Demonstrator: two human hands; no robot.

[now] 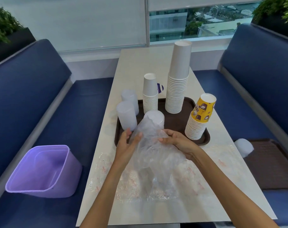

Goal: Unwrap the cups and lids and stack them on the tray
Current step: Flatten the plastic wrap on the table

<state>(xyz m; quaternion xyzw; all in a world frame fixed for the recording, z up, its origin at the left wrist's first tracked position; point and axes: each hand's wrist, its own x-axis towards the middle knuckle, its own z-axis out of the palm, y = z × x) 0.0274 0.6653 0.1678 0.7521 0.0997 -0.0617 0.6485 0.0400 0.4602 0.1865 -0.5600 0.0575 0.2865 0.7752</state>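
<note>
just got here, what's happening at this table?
A person is pulling a clear plastic wrapper off a stack of translucent lids on the brown tray. The left hand and right hand both hold the wrapper. Already on the tray: two white cup stacks, a yellow printed stack and two more lid stacks. A purple bin sits on the bench.

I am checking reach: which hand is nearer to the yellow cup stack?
Right. The right hand is just left of the yellow cup stack; the left hand is farther left.

Upturned cup stacks (177, 83) crowd the brown tray (204, 139) (one half-wrapped).
</note>
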